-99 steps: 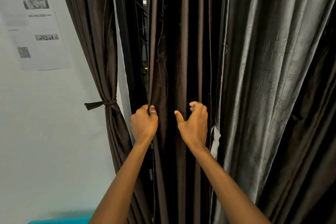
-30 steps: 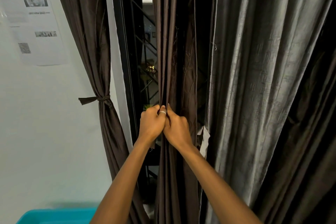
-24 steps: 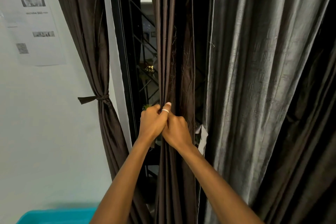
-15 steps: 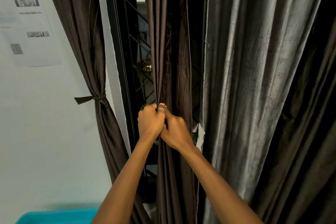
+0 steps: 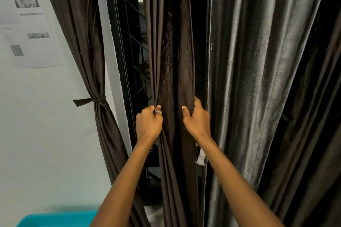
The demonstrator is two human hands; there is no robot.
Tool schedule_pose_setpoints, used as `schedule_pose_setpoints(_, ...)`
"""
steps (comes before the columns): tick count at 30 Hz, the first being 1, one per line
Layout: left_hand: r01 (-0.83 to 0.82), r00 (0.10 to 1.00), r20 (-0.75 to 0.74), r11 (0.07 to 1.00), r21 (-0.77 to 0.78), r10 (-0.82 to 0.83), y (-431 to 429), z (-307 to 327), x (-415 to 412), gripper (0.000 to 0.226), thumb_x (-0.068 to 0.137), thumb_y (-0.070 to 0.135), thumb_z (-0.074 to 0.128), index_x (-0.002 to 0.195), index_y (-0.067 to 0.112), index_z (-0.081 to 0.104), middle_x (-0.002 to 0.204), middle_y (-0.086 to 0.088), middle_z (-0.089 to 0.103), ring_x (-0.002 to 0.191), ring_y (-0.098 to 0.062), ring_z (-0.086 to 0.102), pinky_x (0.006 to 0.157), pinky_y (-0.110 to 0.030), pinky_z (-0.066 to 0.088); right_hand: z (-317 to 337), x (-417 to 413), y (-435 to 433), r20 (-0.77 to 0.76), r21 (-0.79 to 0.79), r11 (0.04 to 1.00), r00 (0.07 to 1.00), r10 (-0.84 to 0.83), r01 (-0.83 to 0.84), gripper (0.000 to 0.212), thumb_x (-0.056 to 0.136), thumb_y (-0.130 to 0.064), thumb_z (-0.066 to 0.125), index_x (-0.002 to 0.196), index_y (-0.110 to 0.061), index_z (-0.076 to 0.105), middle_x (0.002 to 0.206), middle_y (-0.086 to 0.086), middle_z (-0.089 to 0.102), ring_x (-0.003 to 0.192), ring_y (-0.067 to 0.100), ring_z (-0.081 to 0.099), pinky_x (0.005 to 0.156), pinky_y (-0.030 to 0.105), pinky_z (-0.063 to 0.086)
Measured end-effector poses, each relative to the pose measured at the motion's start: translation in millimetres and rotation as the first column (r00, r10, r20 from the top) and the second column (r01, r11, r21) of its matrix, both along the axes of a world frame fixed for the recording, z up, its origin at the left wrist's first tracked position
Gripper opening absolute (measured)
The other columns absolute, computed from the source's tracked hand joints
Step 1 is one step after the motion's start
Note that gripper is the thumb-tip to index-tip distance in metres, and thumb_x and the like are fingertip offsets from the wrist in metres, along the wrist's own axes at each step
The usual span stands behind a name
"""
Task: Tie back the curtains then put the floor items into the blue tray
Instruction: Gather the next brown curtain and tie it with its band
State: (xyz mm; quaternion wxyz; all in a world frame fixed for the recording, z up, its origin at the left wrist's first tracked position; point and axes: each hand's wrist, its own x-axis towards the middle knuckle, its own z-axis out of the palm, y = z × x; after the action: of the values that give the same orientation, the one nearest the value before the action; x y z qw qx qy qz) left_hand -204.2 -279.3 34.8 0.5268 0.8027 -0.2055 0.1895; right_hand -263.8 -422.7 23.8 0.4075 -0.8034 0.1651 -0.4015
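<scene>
A dark brown curtain panel [image 5: 171, 57] hangs in gathered folds in front of me. My left hand [image 5: 148, 123] grips its left edge, a ring on one finger. My right hand [image 5: 196, 121] grips its right side, thumb in front and fingers curled behind the cloth. Another brown curtain [image 5: 81, 42] at the left is tied at its waist with a knotted band [image 5: 96, 100]. A corner of the blue tray [image 5: 55, 218] shows at the bottom left. No floor items are in view.
A wide grey shiny curtain [image 5: 258, 79] fills the right side. Behind the brown panel stands a dark window with a black metal grille [image 5: 136, 42]. A printed paper sheet [image 5: 29, 29] is stuck on the white wall at left.
A second ago both hands were pressed together around the bunched panel. Now my right hand has moved right to the panel's other side and the hands are apart.
</scene>
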Motion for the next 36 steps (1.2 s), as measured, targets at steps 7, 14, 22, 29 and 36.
schedule_pose_setpoints(7,0.034,0.999,0.005,0.999,0.022,-0.034,-2,0,-4,0.046,0.106,0.029,0.051,0.062,0.015,0.048,0.053,0.002,0.05,0.044,-0.008,0.045,0.044,-0.019,0.034,-18,11,15,0.04,-0.115,0.985,0.99,0.132,-0.127,0.049,0.107,-0.018,0.045,0.154,-0.03,0.042,0.082,-0.001,0.072,0.062,0.007,0.064,0.056,0.012,0.05)
schedule_pose_setpoints(14,0.076,0.997,0.013,0.997,0.003,-0.076,-4,0,-4,0.046,0.104,0.027,0.054,0.059,0.024,0.047,0.052,0.007,0.05,0.041,-0.002,0.049,0.044,-0.014,0.032,-21,23,31,0.009,-0.171,0.972,0.986,0.166,-0.163,0.048,0.107,-0.019,0.045,0.155,-0.024,0.042,0.094,0.004,0.075,0.077,0.012,0.071,0.069,0.027,0.059)
schedule_pose_setpoints(22,0.166,0.984,-0.059,0.985,-0.037,-0.168,-1,6,-8,0.042,0.103,0.017,0.053,0.061,0.018,0.052,0.056,0.005,0.054,0.043,0.004,0.052,0.045,-0.011,0.036,-23,19,48,-0.052,-0.096,0.948,0.953,0.3,-0.304,0.053,0.106,-0.023,0.044,0.158,-0.025,0.033,0.09,0.003,0.073,0.075,0.01,0.071,0.065,0.029,0.06)
schedule_pose_setpoints(29,0.152,0.983,-0.105,0.988,-0.012,-0.153,-5,16,-15,0.061,0.085,0.061,0.071,0.057,0.017,0.038,0.045,0.013,0.038,0.039,-0.003,0.041,0.043,-0.015,0.034,-25,8,52,-0.014,-0.068,0.937,0.94,0.342,-0.342,0.031,0.102,-0.015,0.051,0.13,-0.006,0.06,0.087,0.004,0.071,0.071,0.01,0.069,0.057,0.017,0.048)
schedule_pose_setpoints(36,0.03,0.996,-0.089,0.999,0.042,-0.026,-8,14,-11,0.046,0.096,0.043,0.061,0.06,0.019,0.046,0.058,0.003,0.051,0.056,-0.017,0.053,0.054,-0.028,0.038,-30,11,53,-0.032,-0.077,0.939,0.942,0.335,-0.336,0.039,0.101,-0.021,0.05,0.133,0.0,0.055,0.089,-0.006,0.07,0.079,-0.003,0.066,0.066,0.014,0.048)
